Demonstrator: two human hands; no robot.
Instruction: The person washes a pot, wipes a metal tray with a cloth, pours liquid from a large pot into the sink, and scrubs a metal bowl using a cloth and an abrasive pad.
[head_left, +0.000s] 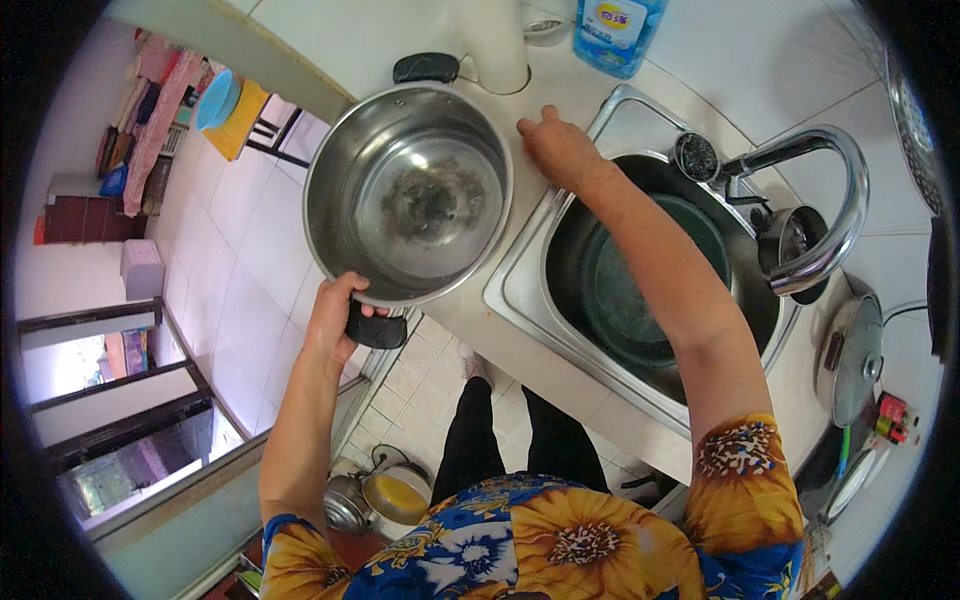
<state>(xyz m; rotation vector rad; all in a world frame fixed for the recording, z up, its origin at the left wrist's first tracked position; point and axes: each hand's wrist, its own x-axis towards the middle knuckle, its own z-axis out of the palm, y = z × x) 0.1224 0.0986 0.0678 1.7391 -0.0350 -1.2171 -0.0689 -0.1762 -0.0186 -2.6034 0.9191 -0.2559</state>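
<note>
A large stainless steel pot (420, 187) with two black handles stands at the left end of the counter, its inside facing up and a dark stain on its bottom. My left hand (337, 311) grips the pot's near handle and rim, thumb over the edge. Between the pot and the sink, my right hand (559, 146) hovers over or rests on the counter; which one I cannot tell. Its fingers are partly curled, with nothing seen in them. Under my right forearm, a dark green basin (630, 292) lies in the steel sink (517, 289).
A chrome faucet (855, 172) arches over the sink's right side, near a small metal cup (695, 156) holding a scourer. Blue liquid fills a bottle (619, 34) at the back. A lidded pan (851, 360) stands right; more pots (397, 495) are on the floor.
</note>
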